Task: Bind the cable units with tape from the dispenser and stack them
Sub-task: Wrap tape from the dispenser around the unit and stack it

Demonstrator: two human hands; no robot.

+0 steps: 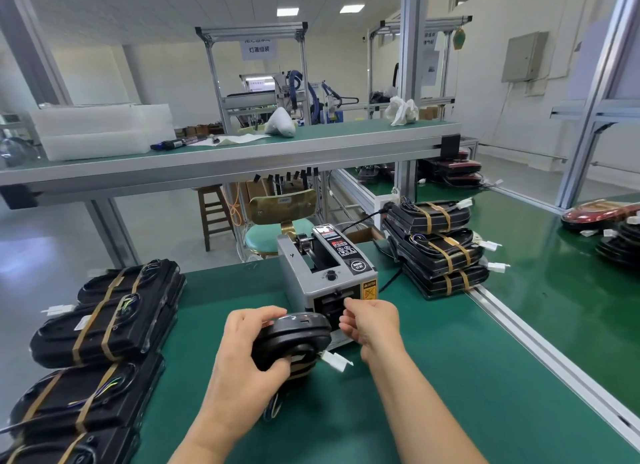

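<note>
My left hand [244,356] grips a black cable unit [294,339] just above the green table, thumb and fingers curled round its edge. A white connector [335,359] sticks out of the unit on the right. My right hand [372,321] is at the outlet of the grey tape dispenser [325,273], fingers pinched together at the slot; the tape itself is too small to make out. Taped black units lie stacked at the left [104,328] and behind the dispenser at the right [436,249].
A raised green shelf [242,145] with white foam trays crosses the back. An aluminium rail [540,353] borders the table on the right, with more units beyond it [616,235]. The dispenser's black power cord [391,280] runs to the right. A stool stands behind the table.
</note>
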